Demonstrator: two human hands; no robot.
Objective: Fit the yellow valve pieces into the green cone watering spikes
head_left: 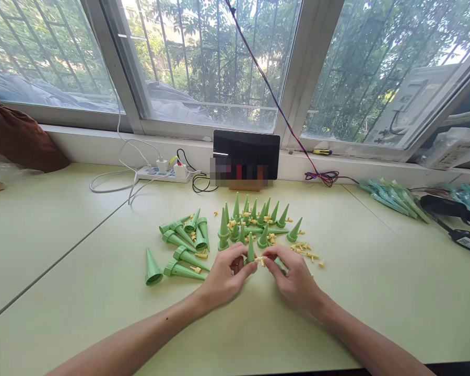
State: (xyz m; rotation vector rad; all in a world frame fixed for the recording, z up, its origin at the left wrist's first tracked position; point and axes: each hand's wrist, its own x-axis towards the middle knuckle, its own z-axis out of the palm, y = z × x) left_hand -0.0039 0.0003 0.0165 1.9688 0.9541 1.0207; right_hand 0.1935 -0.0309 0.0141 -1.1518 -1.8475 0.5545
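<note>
My left hand (229,274) is closed around a green plastic cone (251,249), its tip pointing up. Between the thumb and fingertips of my right hand (293,274) is a small yellow plastic valve (260,260), held against or very near the cone's right side; I cannot tell whether it is inserted. Part of another green piece shows beneath my right hand. Just beyond the hands several green cones stand upright with yellow valves among them, such as the cone (295,230). Loose yellow valves (312,256) lie right of my right hand.
Left of my hands lie several longer green cones (186,256), and one cone (152,269) stands apart. A tablet (246,156) leans at the back, beside a white power strip (164,175). Green and blue plastic bundles (394,198) and a black object (446,211) are at right.
</note>
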